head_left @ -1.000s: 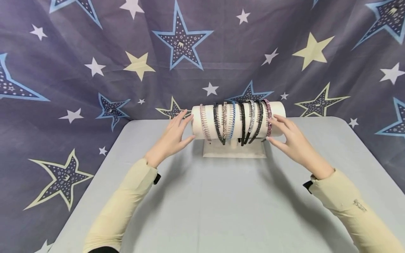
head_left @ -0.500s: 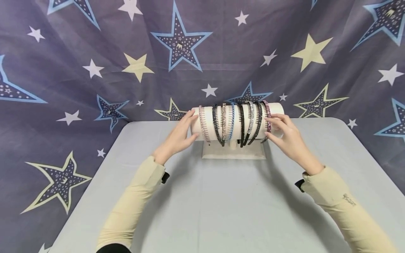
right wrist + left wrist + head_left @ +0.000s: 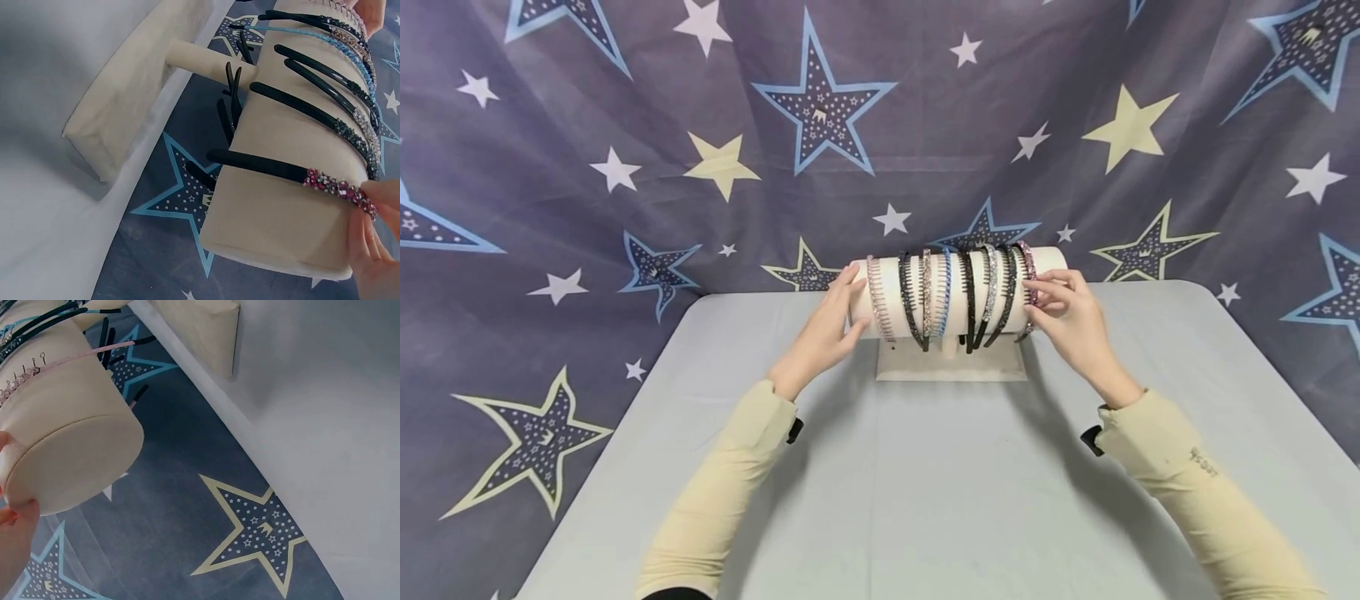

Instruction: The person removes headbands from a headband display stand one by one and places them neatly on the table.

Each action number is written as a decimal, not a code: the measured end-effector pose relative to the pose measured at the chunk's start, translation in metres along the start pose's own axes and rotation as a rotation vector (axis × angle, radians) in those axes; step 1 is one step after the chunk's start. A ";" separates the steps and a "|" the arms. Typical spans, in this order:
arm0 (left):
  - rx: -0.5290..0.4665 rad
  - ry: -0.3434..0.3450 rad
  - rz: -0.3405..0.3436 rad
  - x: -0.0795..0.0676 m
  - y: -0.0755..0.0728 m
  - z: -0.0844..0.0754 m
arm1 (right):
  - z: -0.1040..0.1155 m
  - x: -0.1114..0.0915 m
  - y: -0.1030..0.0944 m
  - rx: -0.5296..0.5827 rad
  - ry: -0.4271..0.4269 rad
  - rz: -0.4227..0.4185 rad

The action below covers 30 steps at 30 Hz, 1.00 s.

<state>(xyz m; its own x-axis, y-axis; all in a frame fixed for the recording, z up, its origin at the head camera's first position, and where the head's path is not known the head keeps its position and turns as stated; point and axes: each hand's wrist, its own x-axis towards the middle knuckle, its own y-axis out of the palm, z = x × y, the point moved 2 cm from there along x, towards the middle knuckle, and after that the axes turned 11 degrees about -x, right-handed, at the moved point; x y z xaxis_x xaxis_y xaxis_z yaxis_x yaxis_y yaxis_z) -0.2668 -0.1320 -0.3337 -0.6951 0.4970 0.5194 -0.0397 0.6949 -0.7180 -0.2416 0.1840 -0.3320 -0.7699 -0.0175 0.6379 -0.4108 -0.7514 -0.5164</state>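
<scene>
A cream cylindrical headband stand point(image 3: 891, 287) bears several toothed headbands side by side. My right hand point(image 3: 1075, 325) is at its right end, thumb and fingers pinching the pink-and-silver jewelled headband point(image 3: 334, 187) by its studded part; its black smooth leg point(image 3: 262, 165) still lies along the roll. My left hand point(image 3: 823, 329) holds the stand's left end, fingers over the top and thumb at the front rim. Closest to that hand is a pale pink headband point(image 3: 877, 296). Between the outer two sit black, rose-gold, blue point(image 3: 946, 292) and silver point(image 3: 992, 283) ones.
The stand's flat base point(image 3: 951, 367) rests on a table with a pale grey cover point(image 3: 955, 483), near its back edge. Behind it hangs a dark cloth point(image 3: 925, 108) printed with stars.
My left hand has moved right onto the stand's end. My right hand has moved left and its fingers have closed on the jewelled headband. The headbands keep their places.
</scene>
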 end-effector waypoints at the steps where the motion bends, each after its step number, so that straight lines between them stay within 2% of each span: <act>1: -0.002 -0.001 -0.004 0.000 0.000 0.000 | 0.000 0.000 0.000 -0.008 0.008 -0.005; 5: -0.010 -0.006 -0.015 -0.001 0.000 0.001 | 0.002 -0.002 0.001 -0.038 0.030 -0.032; 11: -0.021 -0.007 -0.031 -0.001 0.001 0.000 | 0.008 -0.001 -0.004 -0.010 0.064 -0.053; 19: -0.025 -0.006 -0.036 -0.001 0.001 0.001 | 0.032 -0.002 -0.022 -0.015 0.122 -0.074; 30: -0.032 -0.008 -0.050 -0.002 0.003 0.003 | 0.025 -0.001 -0.033 0.005 0.165 -0.108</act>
<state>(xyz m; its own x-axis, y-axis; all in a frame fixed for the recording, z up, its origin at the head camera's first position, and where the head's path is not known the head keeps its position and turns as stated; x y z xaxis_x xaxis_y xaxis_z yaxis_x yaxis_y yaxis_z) -0.2677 -0.1321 -0.3383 -0.6982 0.4575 0.5506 -0.0513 0.7352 -0.6759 -0.2152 0.1928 -0.3012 -0.7914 0.1714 0.5867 -0.4932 -0.7460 -0.4474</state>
